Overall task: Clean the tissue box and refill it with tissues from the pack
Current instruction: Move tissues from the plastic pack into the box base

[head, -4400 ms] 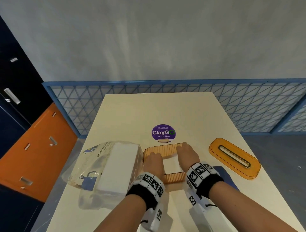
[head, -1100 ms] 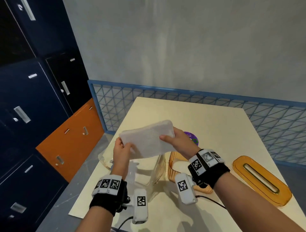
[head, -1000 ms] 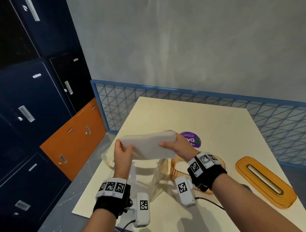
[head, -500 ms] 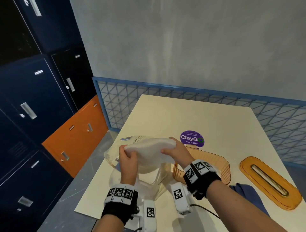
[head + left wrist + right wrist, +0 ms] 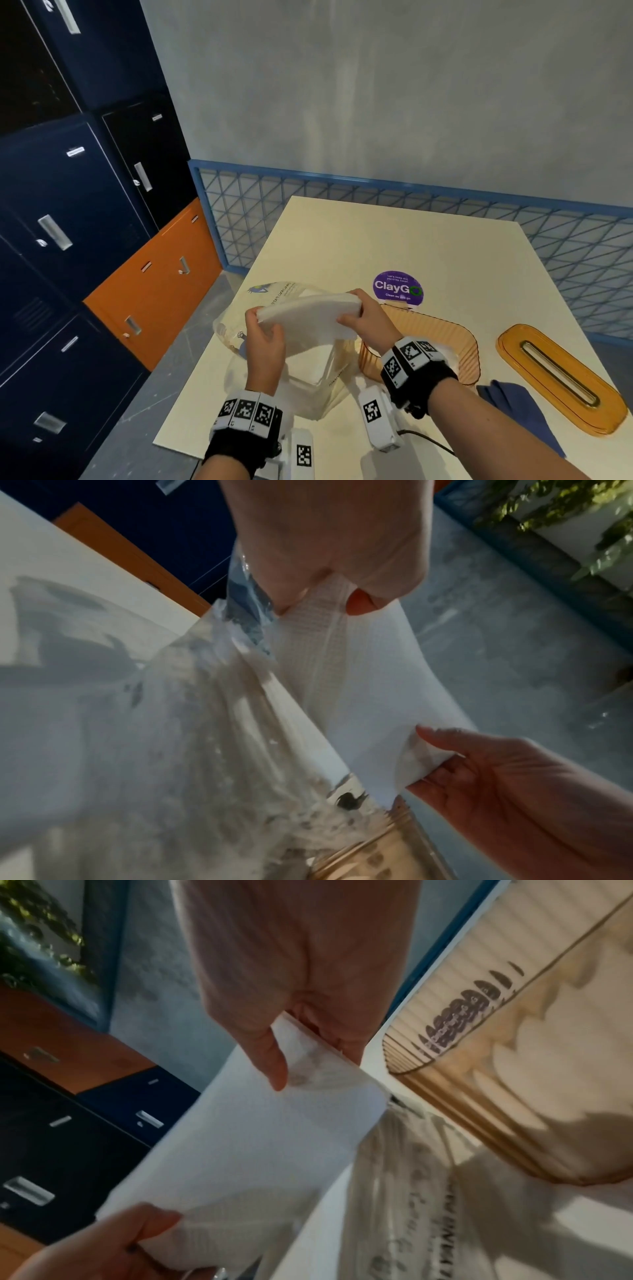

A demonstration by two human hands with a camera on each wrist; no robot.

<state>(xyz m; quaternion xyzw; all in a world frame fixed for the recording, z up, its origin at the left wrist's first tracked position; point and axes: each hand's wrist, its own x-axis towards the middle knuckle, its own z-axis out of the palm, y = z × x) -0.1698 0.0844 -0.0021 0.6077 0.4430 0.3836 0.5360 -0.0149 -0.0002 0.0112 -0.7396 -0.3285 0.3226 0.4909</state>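
The refill is about half done, as I judge it. The tissue box (image 5: 419, 346) stands open on the worktop (image 5: 394, 240), its lid (image 5: 558, 378) lying apart on the right, and a blue cloth (image 5: 517, 407) lies between the two near the front edge, so the cleaning seems to be over (I cannot see if the inside is really clean). What is left: to put the tissues into the box and to close the lid on it.

The stack of tissues (image 5: 310, 313) is in the air, above the plastic pack (image 5: 284, 359) and just left of the box. The left hand (image 5: 265, 342) pinches its left end with thumb and fingers, and the right hand (image 5: 368, 323) grips its right end with the thumb on top, so both hands are closed on the same stack. The stack sags a little in the middle. The wrist views show that it hangs free of the pack's film.

By count: one open box, one lid, one cloth, one pack with more white tissues inside it, one lifted stack, two hands. There is also one round purple sticker (image 5: 397, 287) on the worktop, just behind the box.
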